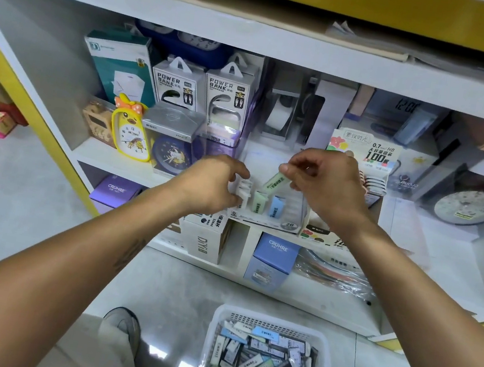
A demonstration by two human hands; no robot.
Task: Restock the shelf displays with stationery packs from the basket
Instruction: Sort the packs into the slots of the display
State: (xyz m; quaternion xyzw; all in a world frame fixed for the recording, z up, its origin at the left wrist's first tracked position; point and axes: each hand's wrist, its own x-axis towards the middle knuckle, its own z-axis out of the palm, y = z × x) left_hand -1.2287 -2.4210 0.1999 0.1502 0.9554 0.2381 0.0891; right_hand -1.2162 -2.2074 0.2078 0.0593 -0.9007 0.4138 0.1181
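Your right hand [327, 183] pinches a small green pack [275, 181] by its top end, with the fingers [291, 168] closed on it. You hold it tilted, low end first, so it can slide down into the clear display box [267, 217] on the shelf [447, 233]. Holding it by the top keeps your hand out of the narrow slot.

Your left hand [213, 185] is at the left end of the box, its fingers curled round some white packs [243, 188] there. It looks like you are keeping them upright, or pushing them aside, to make room. I cannot tell how tightly you grip them.

A green pack [258, 203] and a blue pack [276, 206] already stand upright in the box, side by side. The one in your hand hangs just above them. The right part of the box seems to have free slots.

The white basket [221, 321] sits on the floor below, between your shoes, and it holds lots more packs. So most of the job is still to do.

Next, I think you should stand the pack up straight and ease it in beside its green twin.
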